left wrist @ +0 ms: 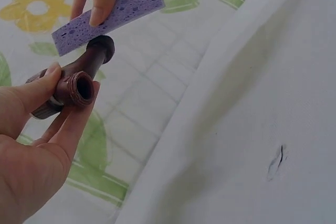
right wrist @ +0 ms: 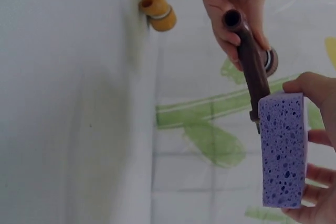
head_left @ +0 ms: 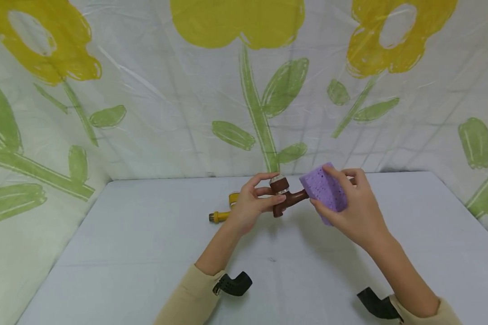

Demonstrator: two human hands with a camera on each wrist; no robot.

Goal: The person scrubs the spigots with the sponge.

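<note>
Pinching a brown tap (head_left: 285, 197), the left hand (head_left: 250, 205); right hand (head_left: 355, 212) grasping a purple sponge (head_left: 324, 188) against it.

Purple sponge (head_left: 324, 189), pitted with darker pores, against a reddish-brown tap (head_left: 284, 197) with a silver ring near its top. Behind, a yellow tap (head_left: 224, 210) with a brassy end. Pale grey-white table (head_left: 146, 253), marked by one small dark scuff. Backdrop sheet (head_left: 179, 104) white and glossy, printed with big yellow flowers, some mustard, some lime-tinged, on green stems with olive-green leaves, faint grey grid lines showing through. Beige sleeves (head_left: 189, 300) at both wrists, black straps (head_left: 232, 284) beside the cuffs.
</note>
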